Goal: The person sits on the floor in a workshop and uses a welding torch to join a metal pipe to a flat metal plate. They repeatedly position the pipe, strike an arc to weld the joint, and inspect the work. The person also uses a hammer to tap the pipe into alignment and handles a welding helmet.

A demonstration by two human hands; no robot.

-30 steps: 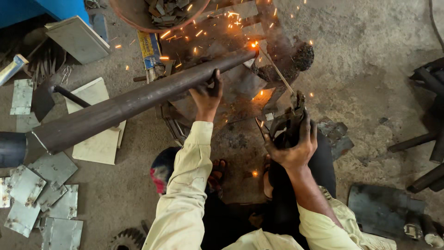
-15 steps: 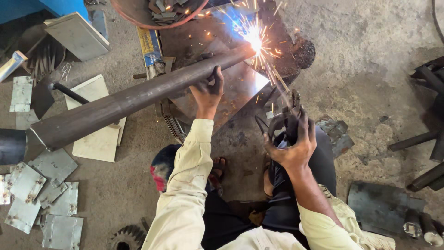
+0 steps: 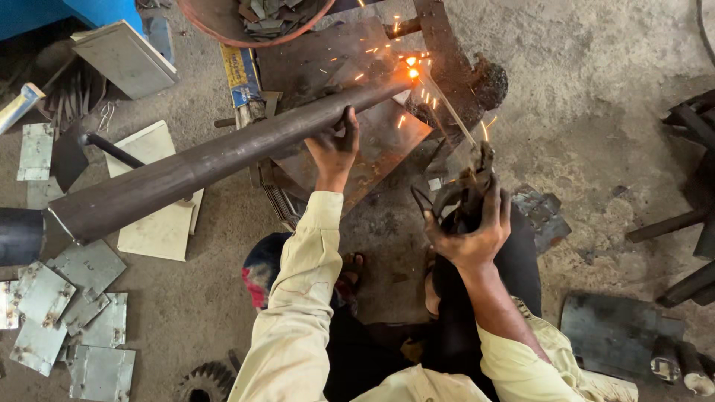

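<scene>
Welding at the end of a long steel pipe, centre of frame.

Left hand [image 3: 335, 145] grips closed over the pipe [image 3: 216, 160], which slants from lower left to upper centre. Right hand [image 3: 469, 231], grip closed on an electrode holder [image 3: 465, 190]; its rod [image 3: 447, 112] meets the pipe end amid sparks [image 3: 412, 73], above a rusty plate [image 3: 372, 141].

Dusty grey concrete floor [image 3: 611, 97] in daylight, strewn with cut metal plates [image 3: 89, 268].
</scene>
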